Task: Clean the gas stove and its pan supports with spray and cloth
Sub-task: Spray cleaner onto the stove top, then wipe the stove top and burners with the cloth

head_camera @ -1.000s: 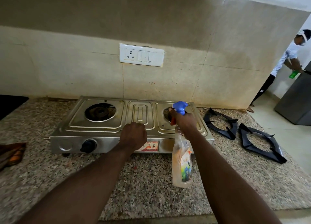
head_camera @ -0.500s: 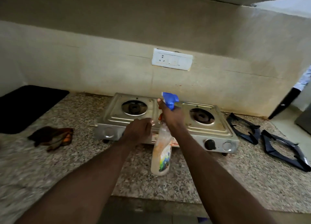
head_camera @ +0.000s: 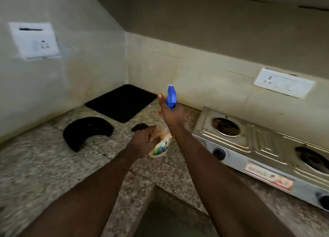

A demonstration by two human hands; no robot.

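We hold the spray bottle [head_camera: 162, 140] above the speckled granite bench [head_camera: 44, 165], our right hand [head_camera: 170, 112] clamped around its neck just under the blue trigger head [head_camera: 171, 96], the index finger stretched up beside the nozzle. Our left hand [head_camera: 144, 144] is curled against the bottle's clear plastic body, fingers closed on its lower part, where a bright printed label shows green, blue and white; an orange tint shows through the plastic higher up.

To the right, the two-burner gas stove [head_camera: 258, 147] sits on the bench against the pale tiled wall, its pressed stainless-steel top ribbed between two round burner wells with their pan supports off. Black knobs and a red-and-white sticker mark its front panel.

In the corner lies a flat black rectangular mat [head_camera: 121, 102] with rounded corners. In front of it rests a black curved, crescent-shaped object [head_camera: 85, 131], too blurred to identify. A small dark brown cloth [head_camera: 139, 126] peeks out just behind our left hand. White switch plates are mounted on the left wall [head_camera: 33, 41] and above the stove [head_camera: 284, 82].
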